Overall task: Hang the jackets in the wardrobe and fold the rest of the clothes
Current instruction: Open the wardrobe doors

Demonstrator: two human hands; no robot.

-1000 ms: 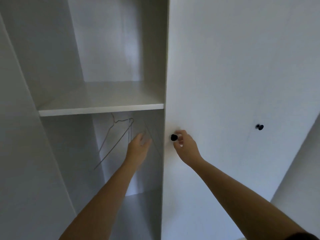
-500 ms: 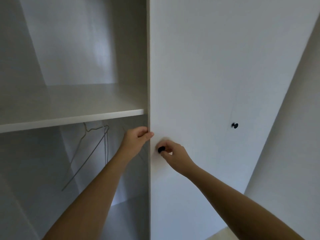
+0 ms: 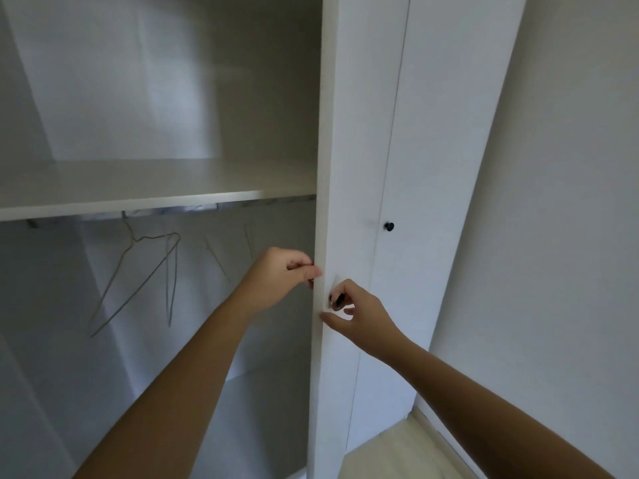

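Two tight grips: left hand (image 3: 276, 274) on further-opened door (image 3: 359, 133), right hand (image 3: 363, 316) on knob (image 3: 336, 299).

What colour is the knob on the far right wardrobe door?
The knob is black, clearest in the head view.

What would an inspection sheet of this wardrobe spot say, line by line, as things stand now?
Surface: white shelf inside the wardrobe, with a rail just beneath it.
Job's things: wire hangers hang on the rail; no jackets or other clothes seen.
Clutter: nothing seen.
Fingers: the left hand grips the edge of the door; the right hand pinches the black knob on that door.
Cables: nothing seen.
Surroundings: a second door with a second knob, a pale wall and a light floor to the right.
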